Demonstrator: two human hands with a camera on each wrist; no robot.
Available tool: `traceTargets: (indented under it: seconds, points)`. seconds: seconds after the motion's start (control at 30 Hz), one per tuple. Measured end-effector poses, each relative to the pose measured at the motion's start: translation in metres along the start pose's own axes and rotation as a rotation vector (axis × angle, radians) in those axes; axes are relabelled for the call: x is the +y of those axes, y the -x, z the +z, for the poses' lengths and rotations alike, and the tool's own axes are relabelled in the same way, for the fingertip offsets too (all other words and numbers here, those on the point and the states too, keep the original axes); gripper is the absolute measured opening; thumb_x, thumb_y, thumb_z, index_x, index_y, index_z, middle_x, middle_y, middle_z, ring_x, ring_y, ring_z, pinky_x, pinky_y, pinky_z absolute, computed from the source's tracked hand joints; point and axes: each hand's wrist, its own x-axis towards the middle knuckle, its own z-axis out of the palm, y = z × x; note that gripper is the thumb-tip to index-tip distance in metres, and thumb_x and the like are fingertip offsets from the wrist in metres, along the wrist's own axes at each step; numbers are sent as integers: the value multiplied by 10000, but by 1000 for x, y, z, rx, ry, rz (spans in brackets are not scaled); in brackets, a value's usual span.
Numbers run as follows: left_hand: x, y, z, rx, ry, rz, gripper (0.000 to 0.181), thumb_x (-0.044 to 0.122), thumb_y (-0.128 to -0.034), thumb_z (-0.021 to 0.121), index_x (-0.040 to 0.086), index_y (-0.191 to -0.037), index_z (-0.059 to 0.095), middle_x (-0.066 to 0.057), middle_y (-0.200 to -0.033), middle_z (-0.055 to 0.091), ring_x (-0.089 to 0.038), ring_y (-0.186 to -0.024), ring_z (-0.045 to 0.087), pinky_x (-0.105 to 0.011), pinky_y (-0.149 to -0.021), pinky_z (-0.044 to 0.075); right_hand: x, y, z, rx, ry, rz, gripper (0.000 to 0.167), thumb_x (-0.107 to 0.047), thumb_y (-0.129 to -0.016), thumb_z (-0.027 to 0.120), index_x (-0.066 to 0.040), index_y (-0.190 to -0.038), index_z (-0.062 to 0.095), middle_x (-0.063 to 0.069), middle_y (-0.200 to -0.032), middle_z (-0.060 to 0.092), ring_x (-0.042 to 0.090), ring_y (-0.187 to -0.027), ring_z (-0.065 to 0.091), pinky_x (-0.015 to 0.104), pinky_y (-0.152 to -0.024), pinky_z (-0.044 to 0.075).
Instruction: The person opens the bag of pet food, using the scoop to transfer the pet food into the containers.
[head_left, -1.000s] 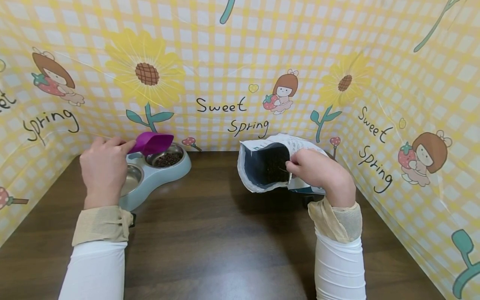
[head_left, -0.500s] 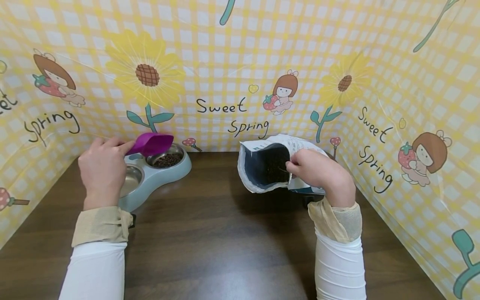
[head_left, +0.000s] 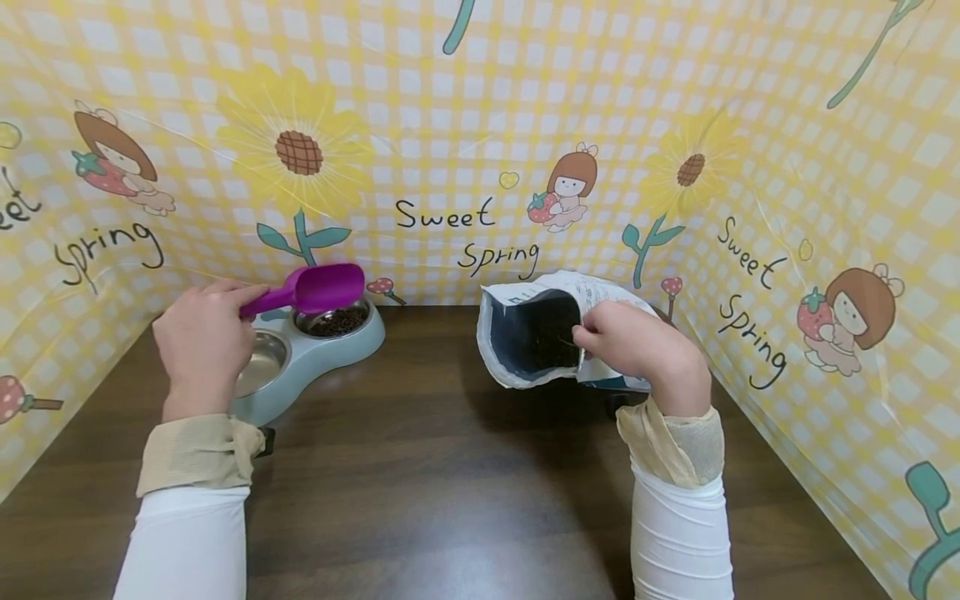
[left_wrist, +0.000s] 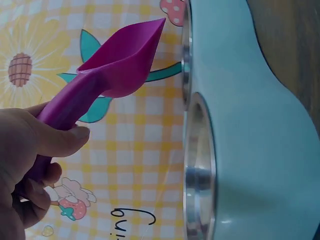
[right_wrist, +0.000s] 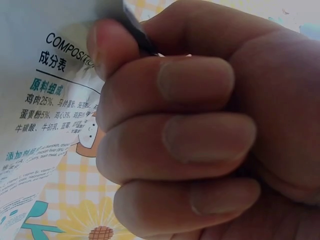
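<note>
My left hand [head_left: 204, 346] grips the handle of a purple scoop [head_left: 328, 288], its head above the far bowl of a pale blue double pet feeder [head_left: 311, 358]. In the left wrist view the scoop [left_wrist: 125, 65] is seen from the side, fingers wrapped round its handle. Brown kibble [head_left: 341, 322] lies in that far steel bowl. The near steel bowl [head_left: 262, 360] is partly covered by my left hand. On the right, my right hand [head_left: 637, 342] pinches the edge of an opened white food bag [head_left: 504, 375], its mouth facing left and dark kibble inside.
A yellow checked cloth [head_left: 450, 125] with printed flowers and figures stands behind and on both sides. Brown wooden tabletop [head_left: 435, 467] lies between feeder and bag. A small dark object [head_left: 617, 405] shows beneath the bag, partly hidden.
The scoop's head has shifted slightly right and turned, showing more of its inside. My left hand has moved a little left. My right hand and the bag stay as they were.
</note>
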Motion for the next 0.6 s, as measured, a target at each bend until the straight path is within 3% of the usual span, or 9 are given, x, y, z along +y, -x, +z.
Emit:
traceTargets:
  seconds: [0.13,0.3,0.47,0.6]
  points:
    - [2,-2,-6,-40,20,-12,454,6,-878,667,168,-1281,798,-195,-1268,780,-567,-976,692,-646,-583,437,0,0,0,0,-3,-2,495,-178,-1100,513,-169,-605,492,-53,-580,380,134,-543,413,298,-625,401]
    - [8,-4,-15,-119,99,3,375,125,-931,761,199,-1296,792,-212,-1231,781,-543,-923,698,-606,-611,436,1,-1,1,2,0,-7,491,-180,-1096,512,-168,-605,498,-54,-579,380,135,-546,421,299,-626,402]
    - [20,-8,-20,-185,191,51,346,211,-946,821,212,-1291,794,-198,-1196,796,-466,-945,717,-576,-680,455,0,-1,1,6,9,-8,485,-178,-1094,507,-166,-609,507,-52,-585,393,136,-550,428,298,-626,402]
    - [27,-9,-23,-219,256,95,333,218,-938,852,210,-1268,807,-181,-1194,809,-387,-878,706,-473,-683,431,0,-1,1,3,5,-6,488,-177,-1095,506,-167,-608,503,-52,-583,389,136,-548,423,298,-624,402]
